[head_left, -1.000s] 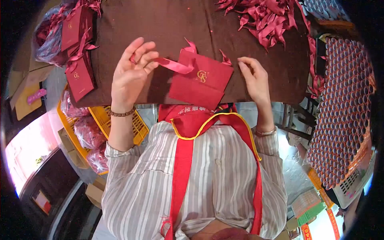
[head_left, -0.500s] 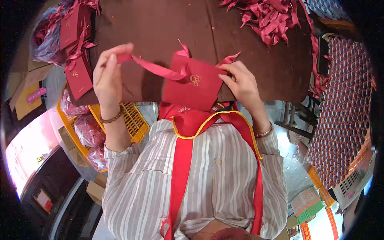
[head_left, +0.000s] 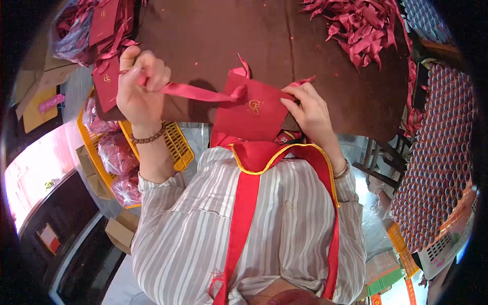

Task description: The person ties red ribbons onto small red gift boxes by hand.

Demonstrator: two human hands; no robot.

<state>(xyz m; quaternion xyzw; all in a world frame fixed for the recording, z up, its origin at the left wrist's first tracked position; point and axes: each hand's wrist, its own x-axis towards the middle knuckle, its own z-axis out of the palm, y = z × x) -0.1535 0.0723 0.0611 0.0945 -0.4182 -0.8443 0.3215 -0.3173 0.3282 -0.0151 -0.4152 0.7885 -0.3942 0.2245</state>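
A dark red paper gift bag (head_left: 244,114) with a gold emblem lies near the table's front edge, just above my red apron (head_left: 262,155). My left hand (head_left: 142,84) is closed on the end of a red ribbon (head_left: 203,93), pulled taut leftward from the bag. At the bag's right side, my right hand (head_left: 307,105) pinches its edge between thumb and fingers. Another short ribbon end (head_left: 302,81) sticks out beyond those fingers, and one more tip (head_left: 245,63) rises from the bag's far edge.
Similar red bags (head_left: 105,23) with ribbons are stacked at the table's left, beside a clear plastic sack (head_left: 76,38). A heap of cut red ribbons (head_left: 363,30) lies at the far right. Yellow crates (head_left: 175,147) stand below on the left; a patterned sheet stack (head_left: 437,152) is at right.
My left hand has curled from extended fingers into a fist round the ribbon, which is now straighter. The bag has turned slightly, with my right hand still on its edge. The view has shifted a little.
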